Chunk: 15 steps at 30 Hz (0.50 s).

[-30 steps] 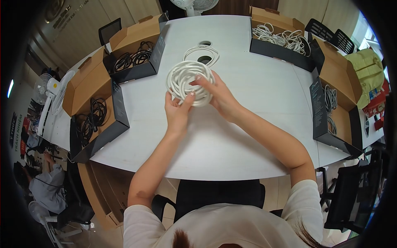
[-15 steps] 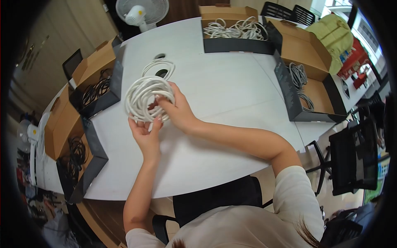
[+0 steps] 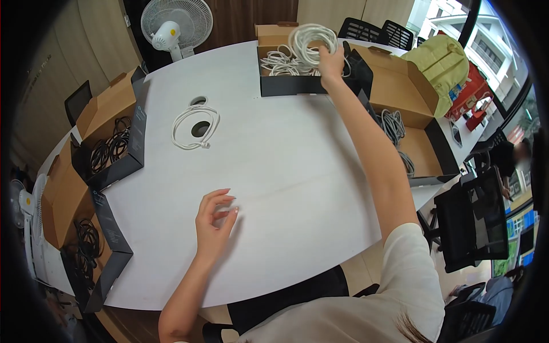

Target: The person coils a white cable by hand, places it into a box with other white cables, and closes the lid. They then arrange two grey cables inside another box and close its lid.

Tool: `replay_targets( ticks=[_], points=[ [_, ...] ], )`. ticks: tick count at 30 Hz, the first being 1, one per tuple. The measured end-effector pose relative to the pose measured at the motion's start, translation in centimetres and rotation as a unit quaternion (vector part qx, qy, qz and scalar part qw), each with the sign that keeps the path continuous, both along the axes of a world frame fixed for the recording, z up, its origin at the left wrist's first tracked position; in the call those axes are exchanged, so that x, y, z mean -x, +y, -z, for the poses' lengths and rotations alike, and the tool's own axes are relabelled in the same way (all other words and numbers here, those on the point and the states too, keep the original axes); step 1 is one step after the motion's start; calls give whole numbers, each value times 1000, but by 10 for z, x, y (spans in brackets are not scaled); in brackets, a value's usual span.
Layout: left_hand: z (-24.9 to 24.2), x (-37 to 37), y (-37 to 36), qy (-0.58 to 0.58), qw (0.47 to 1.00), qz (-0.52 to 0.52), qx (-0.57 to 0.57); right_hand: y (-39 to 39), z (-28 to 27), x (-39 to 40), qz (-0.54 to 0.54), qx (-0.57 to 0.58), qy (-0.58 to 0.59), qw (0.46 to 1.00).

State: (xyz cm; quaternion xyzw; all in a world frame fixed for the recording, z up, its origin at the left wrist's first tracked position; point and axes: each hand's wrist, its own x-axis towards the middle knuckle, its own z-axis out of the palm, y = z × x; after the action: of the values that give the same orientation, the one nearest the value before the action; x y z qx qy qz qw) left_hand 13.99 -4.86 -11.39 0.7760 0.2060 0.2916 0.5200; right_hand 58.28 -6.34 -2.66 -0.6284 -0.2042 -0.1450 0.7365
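Note:
My right hand is closed on a thick coil of white cable, held over the box of white cables at the back of the table. More white cables lie inside that box. My left hand hovers above the white table, its fingers apart and curved, with nothing in it. Beyond it, a single loop of white cable with a plug at its end lies around a round hole in the tabletop.
Two open boxes with black cables, one farther back and one nearer, stand at the left. An open box with grey cables is at the right. Behind are a fan, a yellow-green backpack and chairs.
My right hand has carried the white cable coil away to the back right, over the box. My left hand has let go of it and moved nearer to me. The view has shifted slightly.

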Motion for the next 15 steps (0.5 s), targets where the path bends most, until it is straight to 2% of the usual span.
replay_targets(
  ticks=[2,6,10,13,15],
  points=[
    [1,-1,4,11,1000,5,12,1,6,-33,66,77,23,995],
    [5,-4,12,9,1000,-16,17,10,28,-96,63,245,18,967],
    [7,-4,16,23,1000,-8,17,23,50,-120,22,320,56,946],
    [5,-3,17,38,999,0,27,32,58,-137,5,407,30,913],
    [6,-4,17,31,999,-5,30,32,59,-145,12,502,2,865]
  ],
)
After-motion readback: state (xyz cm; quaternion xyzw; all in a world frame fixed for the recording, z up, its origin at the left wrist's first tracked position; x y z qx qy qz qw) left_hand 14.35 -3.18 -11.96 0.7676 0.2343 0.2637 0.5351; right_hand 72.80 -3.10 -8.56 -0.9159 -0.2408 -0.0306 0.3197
